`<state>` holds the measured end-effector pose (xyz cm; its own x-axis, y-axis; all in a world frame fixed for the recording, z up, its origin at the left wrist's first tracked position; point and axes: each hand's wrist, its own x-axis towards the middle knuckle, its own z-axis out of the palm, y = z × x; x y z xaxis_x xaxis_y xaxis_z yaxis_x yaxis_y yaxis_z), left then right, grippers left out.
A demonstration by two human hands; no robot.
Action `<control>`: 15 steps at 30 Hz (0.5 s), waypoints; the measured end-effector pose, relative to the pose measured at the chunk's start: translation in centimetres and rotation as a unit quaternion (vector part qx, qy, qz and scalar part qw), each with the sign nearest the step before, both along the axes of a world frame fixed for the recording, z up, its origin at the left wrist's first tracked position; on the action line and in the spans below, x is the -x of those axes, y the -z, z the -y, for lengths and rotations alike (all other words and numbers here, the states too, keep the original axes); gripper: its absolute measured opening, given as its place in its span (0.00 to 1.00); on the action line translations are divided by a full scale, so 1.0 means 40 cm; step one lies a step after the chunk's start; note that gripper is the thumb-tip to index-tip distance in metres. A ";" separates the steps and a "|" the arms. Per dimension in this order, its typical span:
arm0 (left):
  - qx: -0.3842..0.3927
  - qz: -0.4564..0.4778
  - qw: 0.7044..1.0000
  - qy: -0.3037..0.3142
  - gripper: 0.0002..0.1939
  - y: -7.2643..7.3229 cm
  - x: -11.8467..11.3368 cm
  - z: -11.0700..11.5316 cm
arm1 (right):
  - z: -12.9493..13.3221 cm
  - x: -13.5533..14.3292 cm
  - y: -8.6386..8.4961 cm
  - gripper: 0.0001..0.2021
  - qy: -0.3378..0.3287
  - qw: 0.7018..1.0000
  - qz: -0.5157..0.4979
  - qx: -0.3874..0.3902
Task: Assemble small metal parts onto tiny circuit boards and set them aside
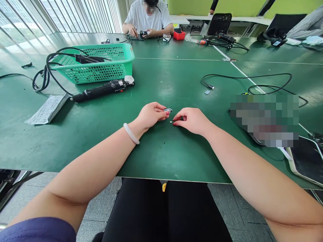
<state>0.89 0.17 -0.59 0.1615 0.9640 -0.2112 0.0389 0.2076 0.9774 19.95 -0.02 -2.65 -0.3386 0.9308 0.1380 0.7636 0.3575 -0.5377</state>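
Note:
Near the middle of the green table (151,151), my left hand (153,113) pinches a small silvery part with fine detail (168,110) between thumb and fingers. It is too small to name for certain. Just to its right, my right hand (190,120) is closed in a pinch on a thin, light-coloured sliver (172,121) that points left. The two held pieces are close together but apart. Both hands are low over the tabletop, and the fingers partly cover what they hold.
Left are a green basket (101,72) with cables, a black electric screwdriver (103,90) and a folded printed paper (47,109). Right are a black cable (252,77), a small chip-like piece (207,92) and a dark tablet-like device (306,158). Across the table sits a person (148,16).

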 end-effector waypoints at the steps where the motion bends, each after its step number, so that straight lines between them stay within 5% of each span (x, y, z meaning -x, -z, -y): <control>1: -0.001 0.000 1.000 0.000 0.12 0.000 0.000 0.000 | 0.000 0.002 -0.001 0.02 0.001 1.000 0.008 0.001; 10: -0.006 -0.004 1.000 0.024 0.13 0.018 0.004 -0.008 | -0.002 0.007 -0.016 0.07 0.015 0.997 0.072 -0.005; 15: -0.019 -0.031 0.998 0.058 0.12 0.014 0.005 -0.003 | -0.001 -0.020 -0.033 0.07 0.077 0.993 0.018 -0.088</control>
